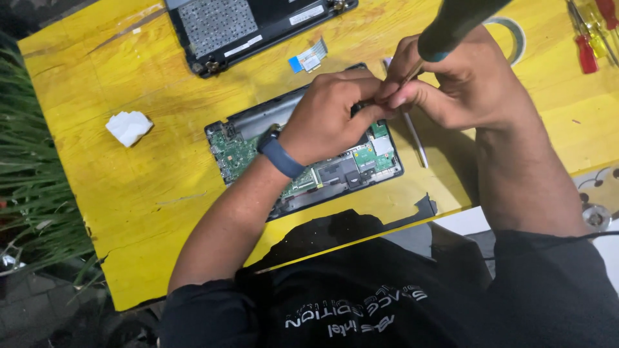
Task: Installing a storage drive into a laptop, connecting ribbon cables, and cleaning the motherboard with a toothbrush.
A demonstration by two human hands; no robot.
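- While the opened laptop base lies in the middle of the yellow bench, both hands meet over its far edge.
- The right hand is closed around a screwdriver with a dark green handle, and the tip points down to where the fingers meet.
- The left hand is curled, with its fingertips pinched together right at the screwdriver tip. What it pinches is too small to see.
- A blue wristband sits on the left wrist.
- Inside the base a green circuit board shows, with its cover off.
- It looks like the person is working on a screw or a small part near the hinge edge of the base. That step seems to be in the middle, not done.
- The next move would call for a steady tip and a careful pinch, so the tiny part does not slip or drop into the board.
- A thin white tool lies just beside the base on the right.
- A small flat ribbon cable lies between the base and a dark laptop cover at the far edge.
- A crumpled white tissue lies well apart on the left.
- A tape roll and red and yellow screwdrivers lie at the far right.
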